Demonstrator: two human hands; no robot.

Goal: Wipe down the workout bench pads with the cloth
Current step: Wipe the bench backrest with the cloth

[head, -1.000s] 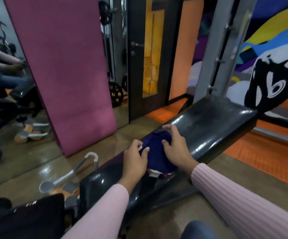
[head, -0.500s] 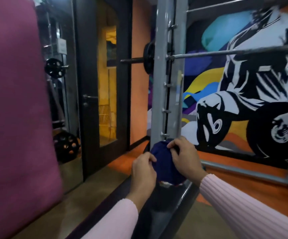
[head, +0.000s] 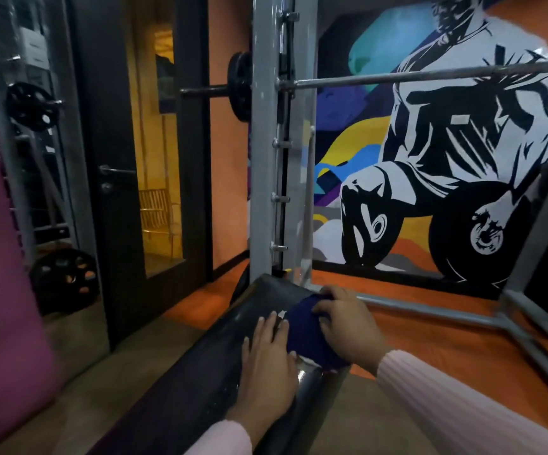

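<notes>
A long black glossy bench pad (head: pixel 206 362) runs from the bottom left up toward the rack. A bunched dark blue cloth (head: pixel 308 330) lies near the pad's far right end. My right hand (head: pixel 348 323) presses down on the cloth, fingers curled over its top edge. My left hand (head: pixel 266 359) lies flat on the pad with its fingers spread, its right edge touching the cloth. A bit of white on the cloth shows between my hands.
A grey steel rack upright (head: pixel 266 142) stands just past the bench end, with a barbell (head: pixel 397 78) and black plate (head: pixel 239 87) on it. The rack's floor rails (head: pixel 463 318) run along the orange floor at right. A purple mat (head: pixel 0 290) leans at left, by a dark door (head: pixel 108 178).
The view tilted up from the bench to the rack and wall. Both hands slid the cloth along the pad to its far end, and my left hand flattened onto the pad.
</notes>
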